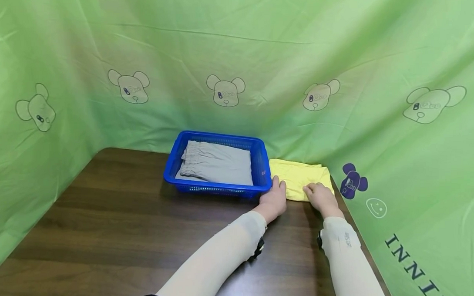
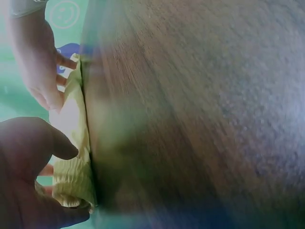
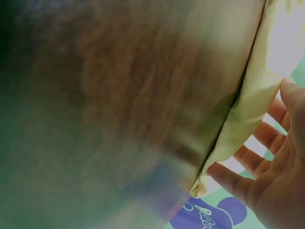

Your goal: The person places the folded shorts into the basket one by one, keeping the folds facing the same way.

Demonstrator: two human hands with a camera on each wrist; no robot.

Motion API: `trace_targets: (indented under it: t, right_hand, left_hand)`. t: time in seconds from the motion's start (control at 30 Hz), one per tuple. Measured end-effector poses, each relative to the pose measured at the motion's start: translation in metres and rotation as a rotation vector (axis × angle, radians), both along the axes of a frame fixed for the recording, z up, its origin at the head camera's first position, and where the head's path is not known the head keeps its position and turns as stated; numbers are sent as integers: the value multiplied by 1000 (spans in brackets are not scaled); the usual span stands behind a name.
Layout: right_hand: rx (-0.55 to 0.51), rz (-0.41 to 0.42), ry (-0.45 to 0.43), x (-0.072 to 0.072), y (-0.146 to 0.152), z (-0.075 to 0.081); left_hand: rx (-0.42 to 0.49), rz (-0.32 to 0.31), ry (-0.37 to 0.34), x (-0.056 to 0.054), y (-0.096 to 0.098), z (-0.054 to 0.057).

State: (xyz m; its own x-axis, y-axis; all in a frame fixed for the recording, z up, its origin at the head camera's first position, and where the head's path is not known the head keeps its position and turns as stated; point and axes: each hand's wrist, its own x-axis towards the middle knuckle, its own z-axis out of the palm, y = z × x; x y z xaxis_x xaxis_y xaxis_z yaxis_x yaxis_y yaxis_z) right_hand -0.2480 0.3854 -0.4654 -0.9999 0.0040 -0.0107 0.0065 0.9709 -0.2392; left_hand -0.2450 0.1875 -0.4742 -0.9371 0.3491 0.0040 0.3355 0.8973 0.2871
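Note:
A folded yellow garment (image 1: pixel 300 174) with a gathered elastic band (image 2: pixel 74 183) at one end lies flat on the table, right of a blue basket (image 1: pixel 266 173). My left hand (image 1: pixel 274 200) is at the garment's near left corner, close by the basket, its thumb and fingers spread about the elastic end. Farther right, my right hand (image 1: pixel 321 198) touches the garment near its front right corner. In the right wrist view, the fingers (image 3: pixel 233 183) of that hand are spread and extended along the yellow cloth (image 3: pixel 243 112).
Folded grey elastic-waist clothing (image 1: pixel 222 163) lies inside the basket. The dark wooden table (image 1: pixel 107 239) reaches toward me and to the left. A green curtain (image 1: pixel 178 45) with printed bear heads hangs behind the table and along both sides.

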Motion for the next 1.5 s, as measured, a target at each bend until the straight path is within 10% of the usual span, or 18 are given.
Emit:
trace_targets:
  t: [1.17,1.5]
  right_hand:
    - [88,76,-94,28,2,13]
    - [83,104,-65,35,6,9]
  left_hand:
    - [-133,-194,102,1,-8,11]
    - [-119,-96,196,16,-5,-4]
